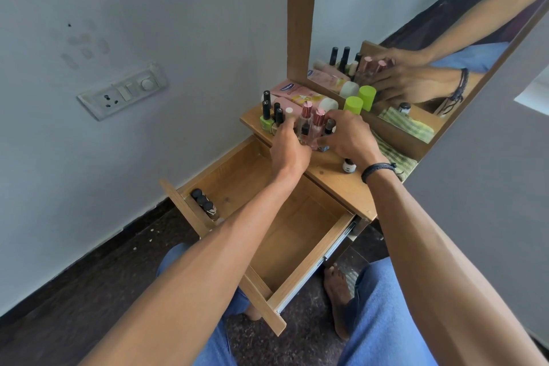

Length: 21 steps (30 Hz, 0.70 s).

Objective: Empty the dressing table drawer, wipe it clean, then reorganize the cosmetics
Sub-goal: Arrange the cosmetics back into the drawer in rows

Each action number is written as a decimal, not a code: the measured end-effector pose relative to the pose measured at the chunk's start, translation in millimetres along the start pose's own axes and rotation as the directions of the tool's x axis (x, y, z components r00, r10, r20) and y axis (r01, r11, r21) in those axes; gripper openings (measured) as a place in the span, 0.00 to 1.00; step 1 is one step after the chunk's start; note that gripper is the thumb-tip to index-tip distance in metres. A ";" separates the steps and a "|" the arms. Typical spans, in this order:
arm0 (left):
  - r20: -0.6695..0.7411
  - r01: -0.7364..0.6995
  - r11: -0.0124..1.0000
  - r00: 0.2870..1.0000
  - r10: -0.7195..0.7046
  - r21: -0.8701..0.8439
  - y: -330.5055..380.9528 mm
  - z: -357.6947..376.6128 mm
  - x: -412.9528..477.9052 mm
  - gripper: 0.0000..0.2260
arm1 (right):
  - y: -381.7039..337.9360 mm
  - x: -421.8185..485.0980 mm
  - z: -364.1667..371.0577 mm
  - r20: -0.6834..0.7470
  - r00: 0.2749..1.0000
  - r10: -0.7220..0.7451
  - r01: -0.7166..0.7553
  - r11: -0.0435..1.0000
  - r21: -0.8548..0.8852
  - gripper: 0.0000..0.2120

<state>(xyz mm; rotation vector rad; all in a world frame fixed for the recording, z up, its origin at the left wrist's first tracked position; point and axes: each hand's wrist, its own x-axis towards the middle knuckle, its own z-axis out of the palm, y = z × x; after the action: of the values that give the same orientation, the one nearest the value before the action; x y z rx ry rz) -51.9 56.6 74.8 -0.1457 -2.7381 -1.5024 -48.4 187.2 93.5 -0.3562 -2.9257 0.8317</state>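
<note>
On the tabletop (325, 165), left hand (287, 147) and right hand (352, 137) grip clustered bottles (312, 125).

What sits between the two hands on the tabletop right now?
Head view: two clear pink-capped bottles and a small dark-capped bottle stand between the left hand and right hand.

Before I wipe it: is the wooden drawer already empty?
Not empty: the open wooden drawer holds a few dark-capped bottles against its front panel.
</note>
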 end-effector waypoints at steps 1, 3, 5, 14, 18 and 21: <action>0.000 0.004 1.000 1.000 -0.004 0.001 0.6 -0.1 -0.3 0.24 | 0.2 0.0 -0.3 -0.004 1.000 -0.006 0.005 1.000 -0.006 0.15; 0.003 0.004 1.000 1.000 -0.004 0.002 1.4 -1.1 -0.2 0.24 | 0.2 0.0 -1.6 -0.007 1.000 -0.015 0.015 1.000 -0.024 0.14; 0.005 0.003 1.000 1.000 -0.003 0.011 1.8 -2.0 0.2 0.24 | 0.0 0.2 -3.1 0.001 1.000 -0.020 0.020 0.999 -0.043 0.14; 0.003 0.014 1.000 1.000 -0.014 0.015 0.5 3.6 6.9 0.23 | 0.6 -1.7 -11.1 -0.015 1.000 -0.013 0.013 0.999 -0.052 0.13; -0.028 0.003 0.999 1.000 -0.002 0.032 -4.0 10.0 11.7 0.22 | -0.1 -2.4 -17.1 -0.034 0.999 -0.022 0.020 0.998 -0.058 0.14; -0.058 0.008 0.999 0.998 -0.006 0.044 -4.3 13.4 14.8 0.18 | -1.1 -3.1 -22.0 -0.044 0.999 -0.030 0.028 0.998 -0.048 0.10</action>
<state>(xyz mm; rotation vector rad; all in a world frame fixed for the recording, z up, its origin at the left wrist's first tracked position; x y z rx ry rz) -66.5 66.7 64.9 -0.0908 -2.7268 -1.4232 -42.6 196.7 112.7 -0.3305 -2.9055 0.7419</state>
